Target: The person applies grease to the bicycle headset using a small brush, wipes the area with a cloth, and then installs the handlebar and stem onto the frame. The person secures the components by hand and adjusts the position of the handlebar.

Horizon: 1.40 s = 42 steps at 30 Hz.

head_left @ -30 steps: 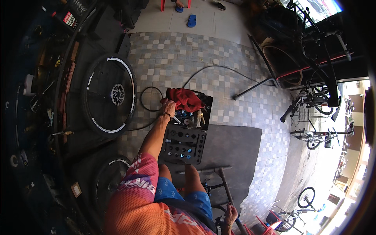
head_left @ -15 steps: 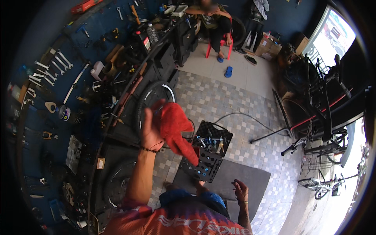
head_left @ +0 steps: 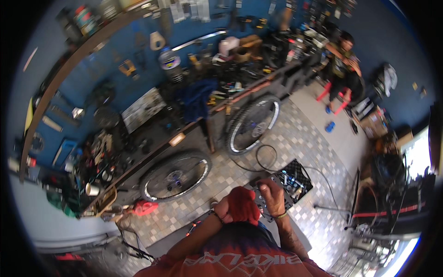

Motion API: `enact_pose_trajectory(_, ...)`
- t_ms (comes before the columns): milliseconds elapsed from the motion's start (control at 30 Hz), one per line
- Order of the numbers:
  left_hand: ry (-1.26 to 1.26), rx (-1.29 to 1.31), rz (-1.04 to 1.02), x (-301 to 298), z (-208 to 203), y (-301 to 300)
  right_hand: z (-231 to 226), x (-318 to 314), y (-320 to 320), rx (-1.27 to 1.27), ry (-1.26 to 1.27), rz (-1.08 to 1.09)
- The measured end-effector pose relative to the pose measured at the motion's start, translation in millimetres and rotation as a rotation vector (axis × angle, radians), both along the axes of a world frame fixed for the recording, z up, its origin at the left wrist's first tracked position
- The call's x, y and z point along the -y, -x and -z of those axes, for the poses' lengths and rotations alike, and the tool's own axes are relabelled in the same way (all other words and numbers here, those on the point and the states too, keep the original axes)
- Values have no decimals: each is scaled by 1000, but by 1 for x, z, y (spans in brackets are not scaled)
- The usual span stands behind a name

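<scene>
A bunched red cloth [head_left: 244, 206] is gripped in my left hand [head_left: 224, 210] in front of my chest. Just to its right is my right hand [head_left: 273, 197], its fingers curled in and its thumb on top. Whether it holds anything small cannot be made out. Below my hands, partly covered by them, is a black tool tray with round holes [head_left: 287, 201]. An open black tool case [head_left: 304, 177] with several metal tools inside lies on the floor just beyond it.
Two bicycle wheels [head_left: 175, 177] lean along a dark workbench [head_left: 217, 108] cluttered with tools and bottles. A red container [head_left: 145, 207] stands on the tiled floor. A person [head_left: 344, 60] sits on a red stool at the far right. Bicycle parts [head_left: 392, 221] crowd the right side.
My view has swung left toward the bench. The red cloth, held out and hanging before, is now bunched close to my body, and my right hand has come up beside it.
</scene>
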<state>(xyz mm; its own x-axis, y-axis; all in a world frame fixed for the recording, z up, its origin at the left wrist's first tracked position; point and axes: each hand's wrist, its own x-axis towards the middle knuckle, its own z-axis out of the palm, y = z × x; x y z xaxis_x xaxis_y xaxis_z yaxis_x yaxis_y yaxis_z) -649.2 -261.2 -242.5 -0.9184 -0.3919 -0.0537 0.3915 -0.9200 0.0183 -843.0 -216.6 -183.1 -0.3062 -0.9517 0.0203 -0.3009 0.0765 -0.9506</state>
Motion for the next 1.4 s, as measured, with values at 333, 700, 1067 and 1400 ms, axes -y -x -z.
enact_pose_trajectory(333,-139,-50,-210,24,43,-102,-3,70,-138,-516,334,-371)
enact_pose_trajectory(700,251,94,-834,49,-20,-183,72,174,-177,89,121,-704)
enact_pose_trajectory(1067,231,383,-1729,35,-115,-216,57,278,-241,334,-71,-1608)
enact_pose_trajectory(1400,364,452,-2301,-16,-159,-209,-124,262,-318,1281,-916,-1484)
